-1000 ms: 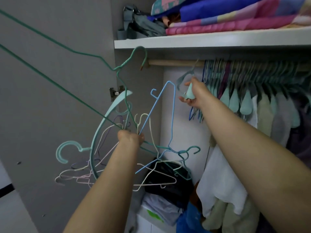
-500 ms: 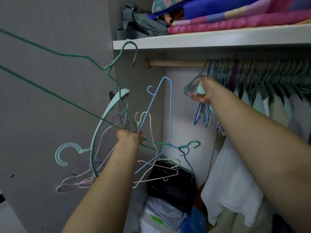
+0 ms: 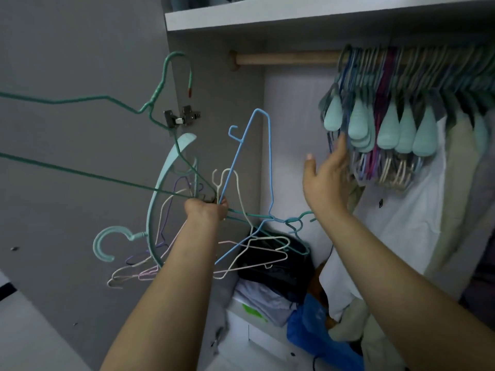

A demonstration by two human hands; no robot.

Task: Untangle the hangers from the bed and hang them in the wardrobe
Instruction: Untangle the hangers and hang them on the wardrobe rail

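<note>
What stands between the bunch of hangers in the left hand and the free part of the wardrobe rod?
Nothing visible. The rod is bare at its left end, above and right of the tangled hangers that the left hand grips. The open right hand is lower, beside the hung hangers.

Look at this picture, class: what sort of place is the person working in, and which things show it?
Most likely a bedroom wardrobe: a wooden rail crowded with hangers, clothes hanging beneath, and a shelf above.

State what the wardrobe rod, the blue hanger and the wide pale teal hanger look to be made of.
Wardrobe rod: likely bare wood, with a matte tan surface and a round end.
Blue hanger: probably coated wire, being thin, evenly coloured and sharply bent.
Wide pale teal hanger: apparently moulded plastic, with a broad, smooth, flat arm.
</note>
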